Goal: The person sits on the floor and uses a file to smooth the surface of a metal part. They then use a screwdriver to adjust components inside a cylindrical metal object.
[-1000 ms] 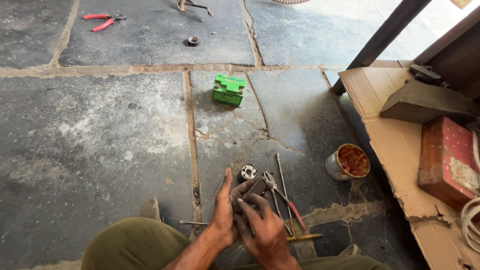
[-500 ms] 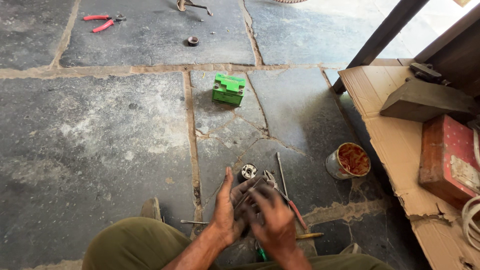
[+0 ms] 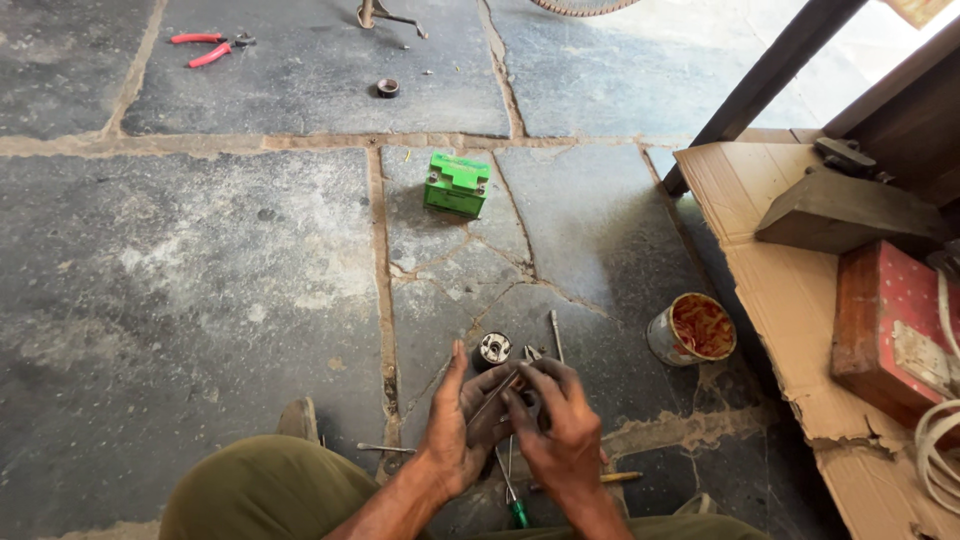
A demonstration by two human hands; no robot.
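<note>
While it is gripped between both hands, a thin grey metal rod (image 3: 495,397) is held slanted, its upper end up-right. The left hand (image 3: 462,425) cups a dark part; the right hand (image 3: 560,430) is closed over rod and part. A small round metal cylinder (image 3: 491,350) stands just beyond; a green-handled screwdriver (image 3: 513,490) lies on the stone floor (image 3: 200,260) beneath.

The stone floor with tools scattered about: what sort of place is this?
Probably an informal repair workshop, worked on the ground. Red-handled pliers and a small green battery lie on the stone floor, beside an open tin of reddish grease.
</note>
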